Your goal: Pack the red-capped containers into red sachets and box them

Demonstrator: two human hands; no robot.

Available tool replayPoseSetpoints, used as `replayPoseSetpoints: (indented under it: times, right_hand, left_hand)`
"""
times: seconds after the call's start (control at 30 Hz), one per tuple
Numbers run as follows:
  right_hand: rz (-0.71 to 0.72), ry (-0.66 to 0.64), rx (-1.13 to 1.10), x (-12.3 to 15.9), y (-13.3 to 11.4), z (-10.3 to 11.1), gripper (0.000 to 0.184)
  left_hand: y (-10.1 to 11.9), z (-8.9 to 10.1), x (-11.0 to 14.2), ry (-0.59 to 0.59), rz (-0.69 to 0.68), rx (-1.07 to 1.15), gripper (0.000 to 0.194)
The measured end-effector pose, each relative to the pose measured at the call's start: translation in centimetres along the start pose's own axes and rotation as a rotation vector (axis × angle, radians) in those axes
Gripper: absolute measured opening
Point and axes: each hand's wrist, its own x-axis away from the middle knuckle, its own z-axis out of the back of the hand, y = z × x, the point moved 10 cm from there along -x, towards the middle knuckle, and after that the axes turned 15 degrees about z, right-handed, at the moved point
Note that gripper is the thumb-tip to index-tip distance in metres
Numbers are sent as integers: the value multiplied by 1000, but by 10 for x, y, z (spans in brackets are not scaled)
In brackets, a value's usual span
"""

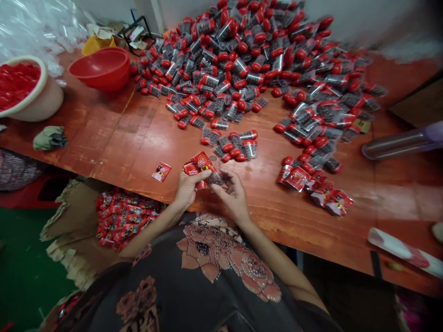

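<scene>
Red foil sachets (199,165) bunch up in your left hand (187,189), its fingers (204,174) curled and pressed together over them. Your right hand (233,196) meets it, with its fingers (223,186) bent and apparently pinching the end of a clear tube (215,179) with dark contents; your fingertips partly hide the tube, so the exact grip is hard to tell. Just ahead of your fingers, a small cluster of red-capped tubes (231,146) lies on the wooden table (104,143), and well beyond them a large heap of red-capped tubes (238,60) covers much of the tabletop. Left of your fingers lies 1 loose sachet (161,172), and to their right a loose group of sachets (311,186) lies together. Below and left of your fingers, a torn cardboard box (69,221) holds a mound of sachets (124,216). As far as this view shows, the bare tubes on the table far outnumber the sachets around your fingers, with most of the tubes lying in the heap.
</scene>
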Motion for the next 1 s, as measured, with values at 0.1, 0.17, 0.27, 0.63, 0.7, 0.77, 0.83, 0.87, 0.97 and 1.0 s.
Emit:
replayPoseSetpoints:
  times: [0.1,0.17,0.27,0.63,0.7,0.77,0.83,0.87,0.97,1.0]
  right_hand:
    - [5,-13,3,0,0,-1,47]
    - [16,-17,10,1,0,-1,49]
    - [76,-8,113,4,-6,3,46]
    - [-30,89,-47,4,10,16,29]
    - [-104,76,-109,3,14,16,31]
    - [-162,44,-153,4,17,14,33]
    - [-199,31,-188,5,20,13,39]
    - [-210,37,-205,5,22,13,44]
    - [-232,54,-235,6,25,13,54]
    - [-234,52,-229,7,25,13,53]
  left_hand:
    - [4,-4,1,-13,13,-98,24]
    - [1,-7,1,-29,39,-149,23]
    - [-7,-11,3,-40,50,-161,25]
    - [-20,-4,10,27,-9,-108,38]
    - [-19,0,9,31,15,-83,38]
    - [-17,4,7,25,23,-79,36]
    - [-18,6,5,-7,48,-87,35]
    - [-20,6,4,-28,76,-95,35]
    - [-28,9,2,-50,160,-111,40]
    - [-30,11,1,-45,173,-115,40]
